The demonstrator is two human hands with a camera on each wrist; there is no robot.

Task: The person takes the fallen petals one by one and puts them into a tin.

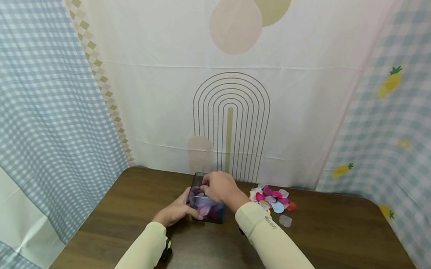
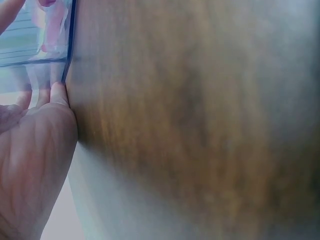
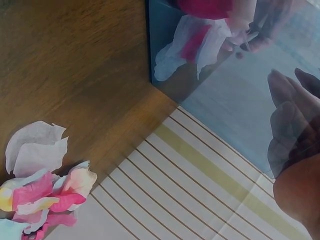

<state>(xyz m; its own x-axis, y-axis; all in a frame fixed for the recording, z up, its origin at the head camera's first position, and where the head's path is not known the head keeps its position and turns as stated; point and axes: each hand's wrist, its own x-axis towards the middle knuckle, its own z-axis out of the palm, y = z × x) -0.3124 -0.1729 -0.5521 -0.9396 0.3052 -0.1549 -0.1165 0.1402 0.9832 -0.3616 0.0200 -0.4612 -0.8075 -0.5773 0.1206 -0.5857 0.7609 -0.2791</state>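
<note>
A clear, dark-tinted plastic box (image 1: 218, 219) stands on the table, with pink, white and purple petals (image 1: 204, 207) inside it. My left hand (image 1: 175, 211) holds the box at its left side, the thumb across the front. In the left wrist view, its fingers lie along the lower edge of the box. My right hand (image 1: 220, 186) reaches in at the top of the box. Through the see-through wall in the right wrist view, its fingers (image 3: 284, 120) look loosely bent, with no petal visible between them.
A loose pile of coloured petals (image 1: 270, 197) lies on the wooden table (image 1: 318, 248) right of the box. One pale petal (image 1: 285, 221) sits apart, nearer the front. A patterned cloth (image 1: 155, 101) hangs close behind the table, with checked cloths at both sides.
</note>
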